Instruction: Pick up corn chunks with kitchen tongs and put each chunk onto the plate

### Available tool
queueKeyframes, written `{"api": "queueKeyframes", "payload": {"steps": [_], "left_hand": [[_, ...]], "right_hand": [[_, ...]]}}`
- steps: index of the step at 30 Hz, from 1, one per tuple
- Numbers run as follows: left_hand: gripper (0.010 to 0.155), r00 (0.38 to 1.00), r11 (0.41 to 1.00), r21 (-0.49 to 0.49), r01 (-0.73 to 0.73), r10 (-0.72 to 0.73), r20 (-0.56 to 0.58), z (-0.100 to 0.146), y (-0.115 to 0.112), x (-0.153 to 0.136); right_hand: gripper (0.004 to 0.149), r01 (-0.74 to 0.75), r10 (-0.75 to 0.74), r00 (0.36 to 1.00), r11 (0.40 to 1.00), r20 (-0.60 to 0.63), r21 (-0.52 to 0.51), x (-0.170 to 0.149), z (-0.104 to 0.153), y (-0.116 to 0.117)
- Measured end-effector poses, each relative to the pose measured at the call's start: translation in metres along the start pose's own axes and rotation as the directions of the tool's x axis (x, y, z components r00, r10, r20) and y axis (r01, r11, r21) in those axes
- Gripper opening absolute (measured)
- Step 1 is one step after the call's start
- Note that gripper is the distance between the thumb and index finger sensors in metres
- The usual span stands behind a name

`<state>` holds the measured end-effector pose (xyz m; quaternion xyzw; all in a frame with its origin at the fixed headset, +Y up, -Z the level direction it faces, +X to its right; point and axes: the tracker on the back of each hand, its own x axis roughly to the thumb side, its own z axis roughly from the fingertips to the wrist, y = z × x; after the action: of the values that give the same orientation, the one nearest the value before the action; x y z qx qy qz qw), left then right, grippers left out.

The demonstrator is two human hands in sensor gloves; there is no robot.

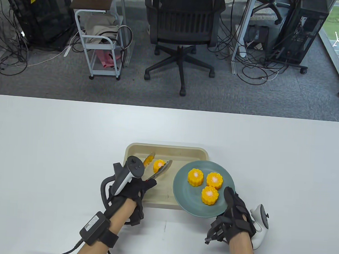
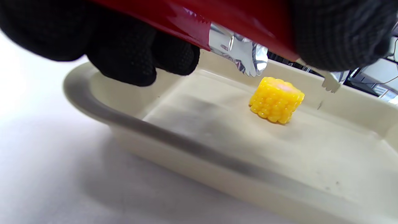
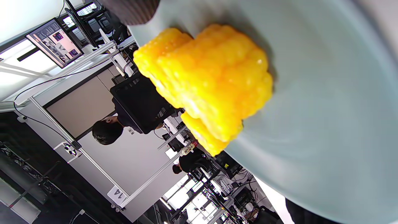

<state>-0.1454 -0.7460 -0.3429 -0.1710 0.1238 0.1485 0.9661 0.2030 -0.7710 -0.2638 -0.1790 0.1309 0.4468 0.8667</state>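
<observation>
L hand (image 1: 131, 187) clamped on tongs (image 1: 158, 172), tips apart astride last corn chunk (image 1: 158, 165) in tray (image 1: 168, 151), left of plate (image 1: 182, 196) | R hand (image 1: 236, 214) grips plate rim, thumb curled over, 3 chunks on plate | risk: bumpy chunk slips/rolls if squeeze off-centre; plate tilts, chunks slide
</observation>
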Motion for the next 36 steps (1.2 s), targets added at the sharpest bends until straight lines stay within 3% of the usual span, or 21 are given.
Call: {"api": "queueKeyframes", "payload": {"steps": [17,23,36], "left_hand": [[0.076,1.000,0.999,0.020,0.026,-0.026,0.012,-0.007,0.002,-0.004],[0.076,0.999,0.999,0.030,-0.033,0.032,0.033,-0.002,0.014,-0.011],[0.076,0.968,0.976,0.114,-0.186,0.162,0.191,0.057,0.059,-0.026]], "right_hand": [[0.055,-0.011,0.011,1.000,1.000,-0.002,0.008,-0.003,0.001,0.001],[0.055,0.001,-0.001,1.000,1.000,-0.001,0.003,-0.003,0.001,0.001],[0.055,0.006,-0.006,1.000,1.000,-0.003,-0.025,0.000,0.000,-0.002]]}}
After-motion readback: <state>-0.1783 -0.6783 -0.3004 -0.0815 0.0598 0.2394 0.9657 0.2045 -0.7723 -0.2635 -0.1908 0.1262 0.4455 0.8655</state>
